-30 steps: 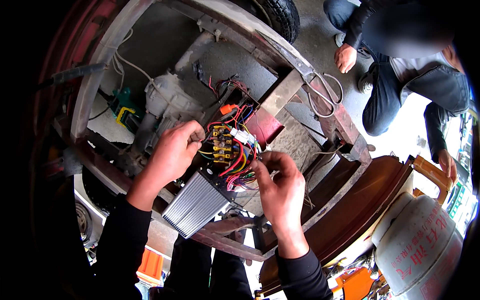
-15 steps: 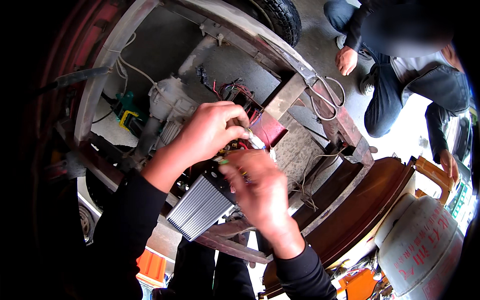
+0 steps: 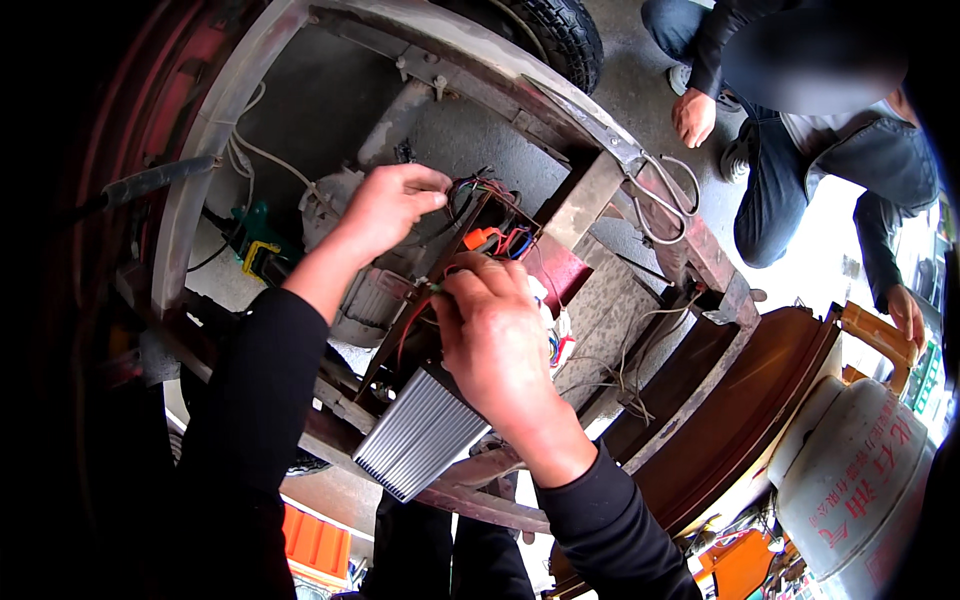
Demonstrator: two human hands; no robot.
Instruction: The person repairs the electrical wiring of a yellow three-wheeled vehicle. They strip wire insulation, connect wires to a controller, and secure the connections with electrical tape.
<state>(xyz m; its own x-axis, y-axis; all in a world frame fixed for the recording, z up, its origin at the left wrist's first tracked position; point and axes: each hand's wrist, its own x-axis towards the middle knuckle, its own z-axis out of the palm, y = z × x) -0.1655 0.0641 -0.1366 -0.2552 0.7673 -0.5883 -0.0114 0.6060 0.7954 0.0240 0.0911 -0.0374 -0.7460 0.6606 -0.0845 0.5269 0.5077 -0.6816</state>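
Note:
My left hand (image 3: 390, 205) reaches to the near edge of a tangled wire bundle (image 3: 485, 188), its thumb and forefinger pinched on the wires. My right hand (image 3: 505, 345) is closed over the open metal box (image 3: 405, 325), and a small green bit shows at its fingertips; the rest of what it grips is hidden. Between the hands, an orange connector (image 3: 480, 238) lies among red and blue wires. White plugs (image 3: 560, 325) stick out past the right hand. Below that hand sits a silver finned controller (image 3: 415, 440).
A rusty metal frame (image 3: 690, 245) surrounds the work, with scissors (image 3: 665, 205) lying on it. A motor housing (image 3: 375, 305) is beside the box. At upper right another person (image 3: 780, 180) crouches. A grey tank (image 3: 850, 490) and an orange crate (image 3: 315, 545) stand nearer.
My left hand has moved up and away from the white connector to the wire bundle. My right hand has shifted slightly up, uncovering the orange connector. The view has moved a little.

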